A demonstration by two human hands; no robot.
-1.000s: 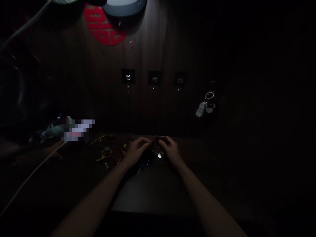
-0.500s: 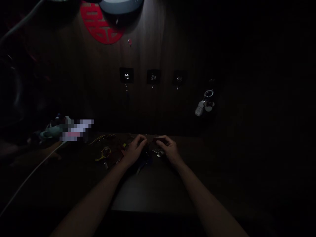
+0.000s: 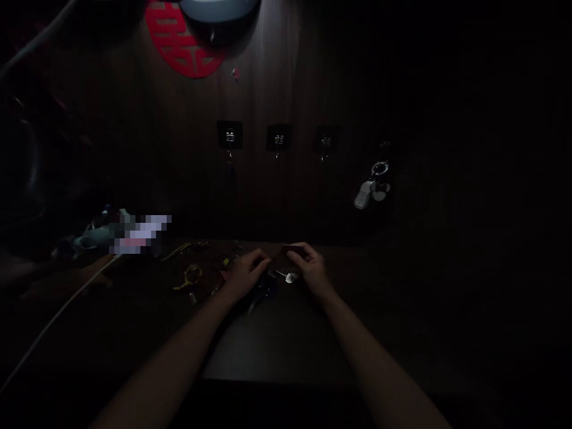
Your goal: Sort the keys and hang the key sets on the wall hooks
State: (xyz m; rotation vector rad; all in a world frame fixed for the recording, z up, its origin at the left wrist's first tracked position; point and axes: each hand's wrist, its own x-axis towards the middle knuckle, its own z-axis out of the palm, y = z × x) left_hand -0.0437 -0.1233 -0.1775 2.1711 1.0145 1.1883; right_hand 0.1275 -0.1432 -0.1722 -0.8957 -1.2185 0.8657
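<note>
In dim light my right hand [image 3: 311, 269] pinches a thin, dark reddish-brown flat piece [image 3: 284, 252] between thumb and fingers. My left hand [image 3: 245, 273] is closed at that piece's left side, thumb and fingertips together; what lies between them is too dark to tell. A shiny key-like metal thing [image 3: 291, 277] shows just below the right fingers. Under the left fingertips is a dark blue object [image 3: 267, 291]. Beside the left wrist lie a yellow ring-shaped item [image 3: 192, 275], a small metal cylinder [image 3: 192, 298] and several tangled dark things.
A pixelated bright screen [image 3: 143, 235] with a white cable [image 3: 71, 313] is at left, near a person's hand [image 3: 89, 279]. On the dark back panel are hooks [image 3: 279, 138], keys with fobs [image 3: 364, 195] and a red paper cutout [image 3: 192, 56]. A lamp [image 3: 218, 9] hangs above.
The flat piece in my right hand has risen and tilted slightly. My left fingertips have shifted a little right and down. The view has moved slightly.
</note>
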